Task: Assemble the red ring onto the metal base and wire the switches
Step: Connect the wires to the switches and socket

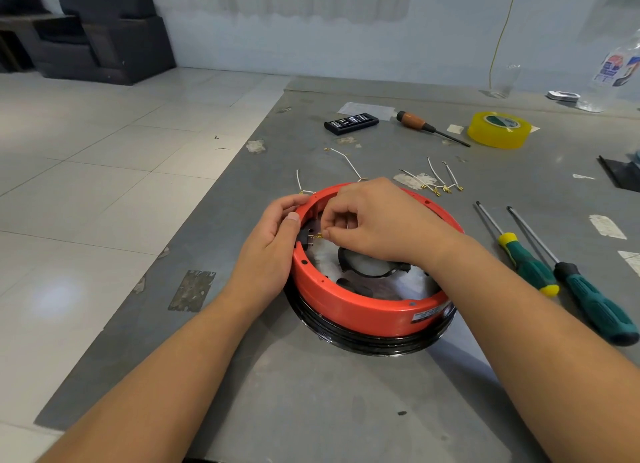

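From the head camera, the red ring (pixel 349 306) sits on top of the metal base (pixel 374 345), whose dark rim shows beneath it, near the left edge of the grey table (pixel 311 410). The left hand (pixel 266 251) grips the ring's left wall from outside, thumb pressed on the rim and fingers curled behind it. The right hand (pixel 374 220) reaches over the ring into its inside, thumb and forefinger pinching a small brass terminal (pixel 320 235) just beside the black switch (pixel 304 239) mounted on the inner wall. Beyond the ring, toward the far edge, loose white wires (pixel 436 180) with brass ends lie on the table, with one more wire (pixel 299 182) just behind the left hand. Two green-handled screwdrivers (pixel 554 268) lie side by side near the right edge. Farther back lie a wooden-handled screwdriver (pixel 420 124), a black bit case (pixel 350 123) and a roll of yellow tape (pixel 498 130).
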Demonstrator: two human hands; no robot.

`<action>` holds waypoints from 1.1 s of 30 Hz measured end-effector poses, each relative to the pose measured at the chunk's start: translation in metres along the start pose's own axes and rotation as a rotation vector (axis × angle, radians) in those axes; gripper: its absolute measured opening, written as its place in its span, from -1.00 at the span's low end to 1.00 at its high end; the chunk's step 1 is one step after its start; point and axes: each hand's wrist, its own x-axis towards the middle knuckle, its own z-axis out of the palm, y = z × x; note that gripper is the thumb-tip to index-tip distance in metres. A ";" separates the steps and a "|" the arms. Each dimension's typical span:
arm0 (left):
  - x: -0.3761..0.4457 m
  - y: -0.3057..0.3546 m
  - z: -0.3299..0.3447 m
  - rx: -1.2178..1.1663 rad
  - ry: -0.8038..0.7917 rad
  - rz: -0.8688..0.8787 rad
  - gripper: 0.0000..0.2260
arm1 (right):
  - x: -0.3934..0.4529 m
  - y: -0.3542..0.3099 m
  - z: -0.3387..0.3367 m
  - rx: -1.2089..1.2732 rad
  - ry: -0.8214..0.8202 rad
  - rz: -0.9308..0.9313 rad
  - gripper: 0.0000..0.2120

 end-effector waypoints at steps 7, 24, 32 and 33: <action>0.000 0.000 0.000 -0.023 -0.008 0.000 -0.72 | 0.001 -0.004 0.002 -0.020 0.013 -0.050 -0.93; 0.000 0.000 0.000 -0.038 0.003 0.011 -0.72 | 0.003 -0.005 0.004 -0.023 -0.009 -0.052 -0.94; -0.002 0.003 0.001 -0.045 0.018 -0.003 -0.70 | 0.001 -0.004 0.005 0.000 0.005 -0.040 -0.94; -0.002 0.003 0.001 -0.046 0.019 -0.004 -0.68 | 0.001 -0.004 0.005 0.002 0.002 -0.039 -0.94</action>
